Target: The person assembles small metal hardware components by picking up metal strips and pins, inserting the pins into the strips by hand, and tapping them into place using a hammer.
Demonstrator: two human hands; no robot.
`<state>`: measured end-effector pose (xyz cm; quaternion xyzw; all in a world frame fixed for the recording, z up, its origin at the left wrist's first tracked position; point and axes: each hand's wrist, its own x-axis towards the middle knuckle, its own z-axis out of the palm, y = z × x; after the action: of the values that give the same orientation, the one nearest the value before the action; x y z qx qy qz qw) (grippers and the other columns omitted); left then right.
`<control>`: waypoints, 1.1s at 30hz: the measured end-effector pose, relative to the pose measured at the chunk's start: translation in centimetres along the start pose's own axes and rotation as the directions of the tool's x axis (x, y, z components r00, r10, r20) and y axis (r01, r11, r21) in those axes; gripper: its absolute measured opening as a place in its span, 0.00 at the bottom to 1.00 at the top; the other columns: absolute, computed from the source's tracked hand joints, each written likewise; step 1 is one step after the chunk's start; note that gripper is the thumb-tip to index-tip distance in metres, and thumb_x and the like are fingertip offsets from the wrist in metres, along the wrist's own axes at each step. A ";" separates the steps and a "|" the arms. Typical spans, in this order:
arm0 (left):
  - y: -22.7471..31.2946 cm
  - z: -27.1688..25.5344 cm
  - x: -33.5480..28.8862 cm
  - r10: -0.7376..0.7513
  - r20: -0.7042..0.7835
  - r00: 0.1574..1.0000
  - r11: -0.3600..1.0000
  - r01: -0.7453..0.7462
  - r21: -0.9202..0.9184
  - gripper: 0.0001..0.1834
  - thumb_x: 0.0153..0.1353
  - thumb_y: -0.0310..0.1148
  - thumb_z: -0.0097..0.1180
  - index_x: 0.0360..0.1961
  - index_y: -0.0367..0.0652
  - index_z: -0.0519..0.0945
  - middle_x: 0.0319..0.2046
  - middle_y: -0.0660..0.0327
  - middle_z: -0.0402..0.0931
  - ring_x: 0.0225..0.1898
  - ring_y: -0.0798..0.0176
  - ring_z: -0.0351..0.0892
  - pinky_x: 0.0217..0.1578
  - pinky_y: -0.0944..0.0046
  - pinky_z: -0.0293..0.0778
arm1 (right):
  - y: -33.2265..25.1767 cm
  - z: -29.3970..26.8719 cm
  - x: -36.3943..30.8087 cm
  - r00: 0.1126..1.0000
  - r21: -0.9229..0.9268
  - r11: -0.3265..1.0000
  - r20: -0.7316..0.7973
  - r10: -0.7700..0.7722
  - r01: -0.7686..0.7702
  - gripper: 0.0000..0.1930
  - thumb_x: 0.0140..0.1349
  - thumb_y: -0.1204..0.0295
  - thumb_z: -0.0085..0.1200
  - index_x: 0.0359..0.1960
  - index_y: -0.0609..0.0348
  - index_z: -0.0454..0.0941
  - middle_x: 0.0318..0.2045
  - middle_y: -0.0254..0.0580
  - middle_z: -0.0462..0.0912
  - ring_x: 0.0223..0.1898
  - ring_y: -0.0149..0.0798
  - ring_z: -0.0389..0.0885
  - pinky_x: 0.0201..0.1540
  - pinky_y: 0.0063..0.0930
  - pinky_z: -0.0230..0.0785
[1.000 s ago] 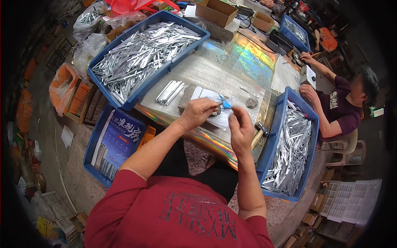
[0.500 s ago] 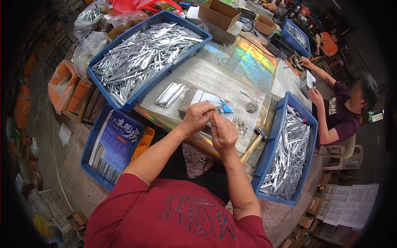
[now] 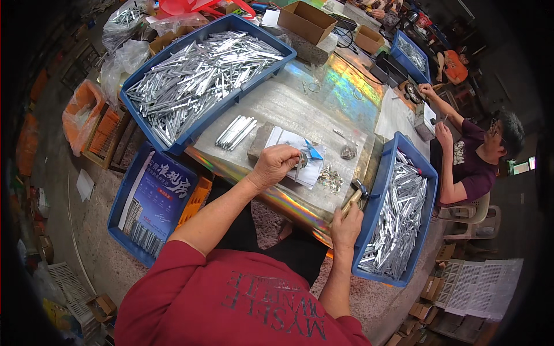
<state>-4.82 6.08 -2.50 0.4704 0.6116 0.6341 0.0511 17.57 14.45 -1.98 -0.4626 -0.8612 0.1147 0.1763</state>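
Note:
My left hand (image 3: 276, 167) is closed in a pinch over the paper-topped block, holding a small metal part (image 3: 302, 161) at its fingertips. The part's exact kind is too small to make out. To the right, my right hand (image 3: 346, 228) wraps round the wooden handle of a hammer (image 3: 352, 200), whose dark head lies toward the blue bin. White paper (image 3: 314, 173) with a blue scrap covers the block (image 3: 261, 141). Small metal pins (image 3: 331, 180) lie heaped between my hands, and a row of silver metal strips (image 3: 236, 132) rests left of the block.
A large blue bin of metal strips (image 3: 124, 98) stands at the far left, another blue bin (image 3: 360, 254) at my right. Below left is a blue tray (image 3: 118, 216) with a printed sheet. A small bag (image 3: 348, 151) lies on the table. A co-worker (image 3: 479, 150) sits at right.
My right hand has left my left hand and moved down right onto the hammer's handle. The left hand stays by the block, and the metal part now shows at its fingertips.

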 end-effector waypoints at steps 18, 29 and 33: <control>0.1 -0.2 0.1 0.087 0.012 0.996 0.995 -0.087 0.052 0.04 0.45 0.24 0.54 0.25 0.39 0.73 0.19 0.57 0.70 0.22 0.57 0.71 0.23 0.65 0.66 | -6.5 -4.4 -0.3 0.958 0.831 0.543 0.242 -0.155 -0.122 0.22 0.51 0.81 0.47 0.50 0.63 0.59 0.27 0.40 0.73 0.22 0.26 0.70 0.23 0.16 0.63; -0.4 0.2 0.0 0.118 -0.007 0.993 0.991 -0.117 0.059 0.04 0.45 0.24 0.54 0.24 0.38 0.74 0.19 0.58 0.71 0.23 0.58 0.71 0.24 0.66 0.67 | -9.1 -7.6 2.3 0.780 0.253 0.740 -0.148 -0.608 0.624 0.23 0.53 0.77 0.46 0.53 0.60 0.60 0.28 0.47 0.75 0.22 0.36 0.72 0.28 0.23 0.65; -0.2 0.0 -0.6 0.080 0.017 0.997 0.993 -0.081 0.087 0.03 0.45 0.24 0.54 0.23 0.37 0.74 0.20 0.58 0.72 0.23 0.58 0.73 0.25 0.67 0.68 | -8.7 -7.6 2.2 0.894 0.383 0.838 0.063 -0.444 0.389 0.22 0.50 0.80 0.48 0.50 0.60 0.64 0.35 0.52 0.76 0.33 0.35 0.76 0.38 0.22 0.64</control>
<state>-4.64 5.74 -2.97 0.5006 0.6189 0.6052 0.0090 12.98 11.76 8.50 -0.2137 -0.9161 0.2636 0.2137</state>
